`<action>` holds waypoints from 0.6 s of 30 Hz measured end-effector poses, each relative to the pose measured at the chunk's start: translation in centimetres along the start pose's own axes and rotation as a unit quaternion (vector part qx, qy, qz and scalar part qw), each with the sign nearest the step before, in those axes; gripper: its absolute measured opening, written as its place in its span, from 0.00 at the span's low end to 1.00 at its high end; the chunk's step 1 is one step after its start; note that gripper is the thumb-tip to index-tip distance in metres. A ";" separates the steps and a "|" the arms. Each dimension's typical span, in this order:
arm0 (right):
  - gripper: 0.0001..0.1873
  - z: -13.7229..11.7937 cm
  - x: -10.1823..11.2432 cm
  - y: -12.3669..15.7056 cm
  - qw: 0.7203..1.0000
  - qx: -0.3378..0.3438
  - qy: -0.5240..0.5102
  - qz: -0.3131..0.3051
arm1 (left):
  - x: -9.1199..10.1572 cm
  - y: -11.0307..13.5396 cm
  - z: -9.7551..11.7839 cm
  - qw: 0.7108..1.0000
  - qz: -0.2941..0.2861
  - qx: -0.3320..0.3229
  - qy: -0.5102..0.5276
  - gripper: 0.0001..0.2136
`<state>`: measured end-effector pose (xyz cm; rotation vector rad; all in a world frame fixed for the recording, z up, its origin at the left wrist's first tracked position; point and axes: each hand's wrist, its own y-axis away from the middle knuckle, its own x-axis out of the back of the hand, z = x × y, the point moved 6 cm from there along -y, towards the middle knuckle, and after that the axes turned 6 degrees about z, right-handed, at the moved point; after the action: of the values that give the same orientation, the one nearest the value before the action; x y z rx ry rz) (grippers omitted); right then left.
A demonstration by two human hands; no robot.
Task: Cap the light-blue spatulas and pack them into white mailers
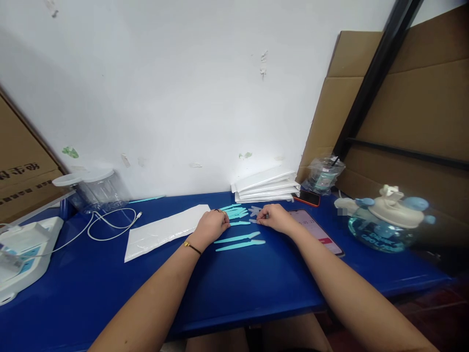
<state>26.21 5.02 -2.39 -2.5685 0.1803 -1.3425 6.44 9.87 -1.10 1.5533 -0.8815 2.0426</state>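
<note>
My left hand [211, 227] rests on the blue table [227, 288], its fingers curled beside a heap of teal plastic sticks [236, 212]. It wears a ring, and a thin bracelet circles the wrist. My right hand [275, 218] lies just right of the heap, fingers pinched together on small clear plastic pieces [254, 211]. Between the two hands lies a short teal stick [240, 223]. Two longer teal sticks [240, 242] lie side by side nearer to me. What the left fingers hold, if anything, is hidden.
A white plastic bag [164, 231] lies left of my hands. A phone [320, 232] is under my right forearm. Stacked white boxes [266, 185] and another phone [307, 197] sit at the back. A blue water jug [384, 220], a clear jar [98, 188], a white cable [110, 222] and a white device [22, 254] stand around.
</note>
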 end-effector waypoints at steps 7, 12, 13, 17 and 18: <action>0.03 -0.3 -0.8 0.1 0.999 -0.006 -0.027 -0.020 | -0.5 0.0 0.4 0.999 -0.010 0.003 0.047 0.05; 0.03 -1.3 -1.5 0.1 0.999 0.016 -0.035 -0.036 | -1.2 -0.2 0.9 0.996 -0.026 -0.008 0.079 0.05; 0.03 -1.2 -1.3 0.1 0.998 0.023 -0.037 -0.038 | -1.2 -0.2 0.9 0.996 -0.025 -0.011 0.083 0.05; 0.06 0.2 1.5 -0.1 0.999 0.016 -0.014 0.035 | -0.2 -0.3 0.2 0.997 0.036 -0.024 0.061 0.09; 0.07 0.8 2.3 -0.1 0.998 0.003 0.005 0.059 | 0.0 -0.3 -0.1 0.997 0.055 -0.027 0.041 0.09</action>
<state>28.17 4.72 -0.92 -2.5045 0.3228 -1.3101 6.61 10.13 -1.03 1.4122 -1.0015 2.1240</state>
